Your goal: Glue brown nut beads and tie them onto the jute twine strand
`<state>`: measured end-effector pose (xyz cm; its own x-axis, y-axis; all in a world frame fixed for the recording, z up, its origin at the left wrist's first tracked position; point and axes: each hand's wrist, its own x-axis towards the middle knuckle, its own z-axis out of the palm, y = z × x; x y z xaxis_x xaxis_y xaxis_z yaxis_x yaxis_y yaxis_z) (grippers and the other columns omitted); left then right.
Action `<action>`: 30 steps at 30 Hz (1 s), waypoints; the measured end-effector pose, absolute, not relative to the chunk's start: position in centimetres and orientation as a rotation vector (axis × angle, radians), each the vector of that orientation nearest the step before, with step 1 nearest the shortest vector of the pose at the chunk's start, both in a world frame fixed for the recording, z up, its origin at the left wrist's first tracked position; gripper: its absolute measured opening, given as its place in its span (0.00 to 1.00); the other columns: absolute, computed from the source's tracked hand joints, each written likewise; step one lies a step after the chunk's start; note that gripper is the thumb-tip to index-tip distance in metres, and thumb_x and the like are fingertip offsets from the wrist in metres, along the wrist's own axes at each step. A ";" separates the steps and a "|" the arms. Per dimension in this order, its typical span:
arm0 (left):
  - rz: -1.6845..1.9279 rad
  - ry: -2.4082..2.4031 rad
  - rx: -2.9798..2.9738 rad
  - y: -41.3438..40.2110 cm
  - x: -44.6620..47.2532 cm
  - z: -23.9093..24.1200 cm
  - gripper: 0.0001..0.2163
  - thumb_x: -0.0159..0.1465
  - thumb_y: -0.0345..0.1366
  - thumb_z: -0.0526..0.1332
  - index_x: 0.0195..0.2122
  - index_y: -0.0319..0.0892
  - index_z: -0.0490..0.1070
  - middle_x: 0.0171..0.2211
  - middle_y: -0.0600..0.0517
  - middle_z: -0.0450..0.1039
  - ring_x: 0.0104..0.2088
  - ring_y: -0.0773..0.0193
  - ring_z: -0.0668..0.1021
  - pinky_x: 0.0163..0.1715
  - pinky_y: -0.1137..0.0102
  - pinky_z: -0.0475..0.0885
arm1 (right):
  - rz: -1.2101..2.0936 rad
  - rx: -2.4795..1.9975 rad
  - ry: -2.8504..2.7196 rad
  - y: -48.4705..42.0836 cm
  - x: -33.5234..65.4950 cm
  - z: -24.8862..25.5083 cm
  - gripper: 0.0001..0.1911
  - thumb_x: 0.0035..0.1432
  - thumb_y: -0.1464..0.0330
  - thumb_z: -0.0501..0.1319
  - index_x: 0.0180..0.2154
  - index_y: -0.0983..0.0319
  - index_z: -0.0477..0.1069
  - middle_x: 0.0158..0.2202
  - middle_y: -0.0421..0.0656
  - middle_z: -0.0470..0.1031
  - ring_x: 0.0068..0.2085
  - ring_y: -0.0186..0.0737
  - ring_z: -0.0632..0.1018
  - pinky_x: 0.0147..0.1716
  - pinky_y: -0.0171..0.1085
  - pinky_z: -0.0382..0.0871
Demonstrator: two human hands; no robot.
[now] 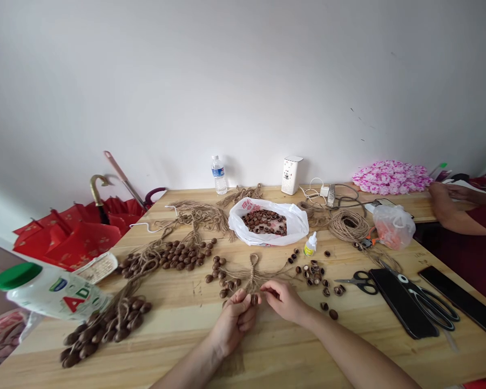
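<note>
My left hand is closed around a brown nut shell, which shows between thumb and fingers. Just to its right, my right hand has its fingertips pinched together; whatever they hold is too small to make out. Beyond both hands lies a knotted jute twine piece with a loop at its far end. Its strands fan out to both sides, some ending in brown shells. Loose half shells are scattered to the right, near a small glue bottle.
A white plastic bag of shells stands behind. Finished-looking twine and shell bunches lie left, near a white jar. On the right are a twine coil, scissors, a black phone and another person's arm.
</note>
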<state>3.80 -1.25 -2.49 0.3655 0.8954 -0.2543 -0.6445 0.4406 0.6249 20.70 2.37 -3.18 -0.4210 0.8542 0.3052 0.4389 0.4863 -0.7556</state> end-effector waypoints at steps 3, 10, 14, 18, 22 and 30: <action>1.048 0.629 0.464 -1.2 3.8 -2.6 0.19 0.54 0.31 0.63 0.24 0.44 0.47 0.27 0.54 0.71 0.12 0.82 0.50 0.13 0.78 0.39 | 0.768 -1.065 -2.047 2.4 20.7 -3.1 0.09 0.53 0.76 0.55 0.34 0.62 0.72 0.30 0.43 0.76 0.31 0.37 0.75 0.31 0.32 0.67; 1.073 0.661 0.458 -1.4 4.0 -2.5 0.22 0.52 0.31 0.65 0.24 0.45 0.45 0.26 0.55 0.71 0.12 0.82 0.49 0.13 0.78 0.39 | 0.753 -1.068 -2.047 2.4 20.7 -2.9 0.10 0.53 0.77 0.55 0.33 0.62 0.72 0.30 0.43 0.76 0.31 0.36 0.75 0.31 0.32 0.67; 1.071 0.682 0.451 -1.5 4.0 -2.4 0.23 0.51 0.32 0.66 0.24 0.45 0.44 0.25 0.56 0.70 0.12 0.82 0.49 0.13 0.78 0.38 | 0.748 -1.064 -2.049 2.4 20.7 -2.8 0.10 0.52 0.77 0.55 0.33 0.62 0.72 0.30 0.43 0.76 0.30 0.36 0.75 0.30 0.32 0.67; 1.071 0.699 0.458 -1.5 4.0 -2.4 0.23 0.51 0.33 0.66 0.24 0.45 0.44 0.25 0.56 0.69 0.12 0.82 0.49 0.13 0.78 0.38 | 0.764 -1.069 -2.052 2.4 20.7 -2.9 0.10 0.53 0.77 0.54 0.34 0.62 0.72 0.30 0.43 0.76 0.30 0.36 0.75 0.30 0.32 0.67; 1.072 0.699 0.473 -1.4 4.0 -2.5 0.22 0.52 0.33 0.65 0.25 0.45 0.45 0.26 0.56 0.70 0.12 0.82 0.49 0.13 0.78 0.38 | 0.777 -1.074 -2.052 2.3 20.7 -2.9 0.10 0.53 0.77 0.54 0.34 0.63 0.72 0.30 0.43 0.76 0.31 0.37 0.75 0.31 0.33 0.68; 1.057 0.671 0.449 -1.3 3.8 -2.6 0.22 0.53 0.33 0.65 0.25 0.45 0.45 0.26 0.56 0.70 0.12 0.82 0.49 0.13 0.78 0.38 | 0.777 -1.069 -2.049 2.3 20.7 -2.8 0.10 0.53 0.78 0.54 0.34 0.63 0.72 0.31 0.44 0.76 0.32 0.37 0.76 0.32 0.33 0.68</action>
<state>3.80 -1.34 -2.61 0.3251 0.9014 -0.2859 -0.6418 0.4324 0.6333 20.66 2.33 -2.84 -0.4236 0.8557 0.2972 0.4437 0.4821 -0.7555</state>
